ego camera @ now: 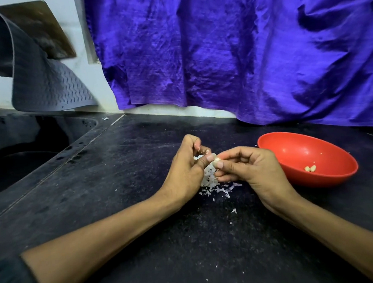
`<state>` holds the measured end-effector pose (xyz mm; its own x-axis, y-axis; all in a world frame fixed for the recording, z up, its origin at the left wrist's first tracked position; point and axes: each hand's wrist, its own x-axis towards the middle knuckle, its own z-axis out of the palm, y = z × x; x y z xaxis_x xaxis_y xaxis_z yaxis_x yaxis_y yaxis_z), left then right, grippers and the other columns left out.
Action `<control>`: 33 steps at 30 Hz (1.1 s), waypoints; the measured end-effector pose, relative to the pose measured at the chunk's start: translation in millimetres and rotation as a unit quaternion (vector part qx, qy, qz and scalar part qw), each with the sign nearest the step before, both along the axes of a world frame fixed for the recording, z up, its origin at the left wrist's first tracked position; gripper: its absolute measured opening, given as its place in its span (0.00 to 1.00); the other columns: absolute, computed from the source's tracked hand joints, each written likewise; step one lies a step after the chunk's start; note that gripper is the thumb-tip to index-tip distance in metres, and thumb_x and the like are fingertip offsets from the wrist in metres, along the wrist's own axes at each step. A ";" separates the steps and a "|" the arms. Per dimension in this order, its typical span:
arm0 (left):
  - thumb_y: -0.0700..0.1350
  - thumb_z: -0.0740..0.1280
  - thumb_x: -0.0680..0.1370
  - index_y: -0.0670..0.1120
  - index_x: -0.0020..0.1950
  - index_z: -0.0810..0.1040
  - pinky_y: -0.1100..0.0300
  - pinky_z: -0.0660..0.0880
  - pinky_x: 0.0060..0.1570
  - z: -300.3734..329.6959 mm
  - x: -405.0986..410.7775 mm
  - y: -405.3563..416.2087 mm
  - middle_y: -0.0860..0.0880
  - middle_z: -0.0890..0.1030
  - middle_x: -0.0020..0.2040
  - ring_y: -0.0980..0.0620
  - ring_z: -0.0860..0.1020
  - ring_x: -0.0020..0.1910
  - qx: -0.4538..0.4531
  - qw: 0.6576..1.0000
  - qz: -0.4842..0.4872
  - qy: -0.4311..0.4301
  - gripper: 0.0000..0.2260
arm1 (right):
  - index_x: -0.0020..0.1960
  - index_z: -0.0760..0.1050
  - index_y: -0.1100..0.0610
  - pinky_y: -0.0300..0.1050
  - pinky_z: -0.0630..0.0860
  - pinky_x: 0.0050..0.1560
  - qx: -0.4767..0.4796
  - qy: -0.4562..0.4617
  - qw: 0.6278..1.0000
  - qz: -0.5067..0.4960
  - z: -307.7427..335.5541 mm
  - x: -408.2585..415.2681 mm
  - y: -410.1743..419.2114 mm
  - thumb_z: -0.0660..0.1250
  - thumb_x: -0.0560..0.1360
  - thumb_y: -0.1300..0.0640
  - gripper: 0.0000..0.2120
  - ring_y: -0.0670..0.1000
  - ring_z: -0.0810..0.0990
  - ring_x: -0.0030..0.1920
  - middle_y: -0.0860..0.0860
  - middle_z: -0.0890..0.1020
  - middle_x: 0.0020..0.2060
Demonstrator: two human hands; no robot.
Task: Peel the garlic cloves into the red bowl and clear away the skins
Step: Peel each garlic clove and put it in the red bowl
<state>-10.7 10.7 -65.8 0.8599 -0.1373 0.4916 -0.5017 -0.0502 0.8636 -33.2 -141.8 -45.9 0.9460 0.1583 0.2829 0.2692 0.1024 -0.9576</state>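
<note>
Garlic clove is pinched between the thumb tips of the left hand and right hand, fingers curled around it.
Papery white skins heaped beneath the fingers could be scattered by a draught; the small, smooth clove might be dropped short of the glossy red bowl beside the right knuckles.

Open black counter stretched to the left of both hands, bounded at far left by the sink edge. To the right, the red bowl sat just beside the right hand, blocking a low sweep that way. A pile of garlic skins lay between and under the hands, while the purple cloth closed off the back.
</note>
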 end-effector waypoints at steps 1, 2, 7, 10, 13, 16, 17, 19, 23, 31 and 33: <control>0.45 0.65 0.74 0.53 0.43 0.62 0.56 0.70 0.43 0.6 0.5 0.2 0.52 0.75 0.41 0.54 0.71 0.40 -0.009 1.000 -0.001 0.009 0.10 | 0.47 0.80 0.68 0.40 0.82 0.38 -0.001 -0.003 1.000 0.003 0.0 -0.1 0.3 0.72 0.64 0.66 0.12 0.50 0.83 0.33 0.56 0.83 0.34; 0.45 0.65 0.73 0.53 0.43 0.63 0.57 0.69 0.40 1.1 1.2 0.3 0.52 0.75 0.41 0.54 0.71 0.39 -0.016 1.000 0.000 0.017 0.10 | 0.47 0.79 0.68 0.40 0.82 0.38 -0.001 -0.005 1.000 0.006 -0.3 0.0 0.7 0.72 0.64 0.67 0.12 0.50 0.83 0.34 0.56 0.83 0.34; 0.38 0.66 0.79 0.52 0.43 0.62 0.61 0.65 0.33 -0.2 3.1 1.1 0.50 0.75 0.42 0.55 0.69 0.34 -0.016 0.999 0.001 0.033 0.14 | 0.45 0.80 0.64 0.39 0.81 0.35 -0.041 -0.040 0.998 -0.017 -2.4 1.9 -0.3 0.71 0.69 0.71 0.06 0.49 0.82 0.32 0.54 0.83 0.32; 0.37 0.65 0.79 0.52 0.43 0.62 0.64 0.63 0.30 0.6 0.8 -0.4 0.49 0.75 0.43 0.58 0.67 0.31 -0.004 0.999 -0.001 0.037 0.15 | 0.43 0.80 0.61 0.39 0.80 0.33 -0.076 -0.070 0.994 -0.045 -4.5 2.9 -1.3 0.72 0.70 0.68 0.04 0.50 0.82 0.32 0.53 0.82 0.31; 0.36 0.64 0.80 0.51 0.43 0.61 0.63 0.63 0.30 1.8 -0.2 -0.6 0.48 0.74 0.43 0.59 0.67 0.31 0.001 0.999 -0.001 0.037 0.15 | 0.41 0.82 0.57 0.42 0.80 0.34 -0.109 -0.099 0.986 -0.074 -6.9 4.6 -2.7 0.73 0.70 0.66 0.05 0.53 0.82 0.33 0.55 0.82 0.32; 0.36 0.64 0.80 0.52 0.43 0.61 0.63 0.62 0.30 2.3 0.3 0.0 0.50 0.73 0.42 0.58 0.67 0.31 -0.014 0.999 -0.005 0.039 0.15 | 0.40 0.82 0.55 0.50 0.83 0.36 -0.160 -0.131 0.973 -0.101 -10.4 6.6 -4.7 0.74 0.71 0.64 0.05 0.55 0.81 0.33 0.55 0.82 0.31; 0.36 0.64 0.80 0.52 0.43 0.61 0.62 0.62 0.30 3.3 1.0 0.7 0.51 0.73 0.41 0.58 0.67 0.31 -0.019 0.999 0.000 0.038 0.15 | 0.40 0.83 0.55 0.51 0.83 0.37 -0.174 -0.137 0.970 -0.104 -11.4 7.2 -5.3 0.74 0.71 0.64 0.05 0.54 0.81 0.32 0.55 0.82 0.31; 0.35 0.64 0.80 0.51 0.43 0.62 0.63 0.63 0.30 6.3 2.9 2.6 0.50 0.73 0.41 0.60 0.67 0.29 -0.036 0.999 0.013 0.035 0.15 | 0.41 0.83 0.55 0.49 0.82 0.36 -0.183 -0.137 0.968 -0.099 -12.1 8.8 -5.7 0.74 0.71 0.64 0.05 0.53 0.81 0.32 0.54 0.83 0.32; 0.38 0.66 0.79 0.55 0.44 0.67 0.64 0.64 0.28 5.1 5.2 7.6 0.50 0.75 0.41 0.60 0.69 0.29 -0.016 0.998 0.053 0.023 0.13 | 0.45 0.81 0.60 0.41 0.81 0.33 -0.105 -0.072 0.991 -0.044 -7.5 10.8 -5.7 0.71 0.72 0.67 0.04 0.48 0.82 0.33 0.53 0.82 0.32; 0.39 0.70 0.76 0.54 0.50 0.68 0.68 0.65 0.20 15.4 -6.3 5.6 0.49 0.85 0.44 0.58 0.70 0.21 0.011 0.999 0.040 0.023 0.14 | 0.47 0.80 0.62 0.41 0.81 0.32 -0.017 -0.016 1.000 -0.015 -1.3 12.1 -9.8 0.69 0.72 0.69 0.06 0.48 0.82 0.33 0.55 0.82 0.34; 0.38 0.71 0.76 0.52 0.51 0.68 0.65 0.65 0.18 17.1 -8.3 5.8 0.50 0.85 0.43 0.55 0.70 0.20 -0.003 0.999 0.031 0.034 0.15 | 0.47 0.80 0.62 0.41 0.81 0.32 -0.007 -0.008 1.000 -0.011 -1.5 12.4 -10.6 0.69 0.71 0.69 0.06 0.48 0.82 0.34 0.55 0.82 0.34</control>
<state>-19.0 16.5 -48.7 0.8978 -0.0804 0.4331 -0.4386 -0.0735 0.8956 -20.9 -152.4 -47.4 0.9448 0.1425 0.2951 0.2857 0.0824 -0.9548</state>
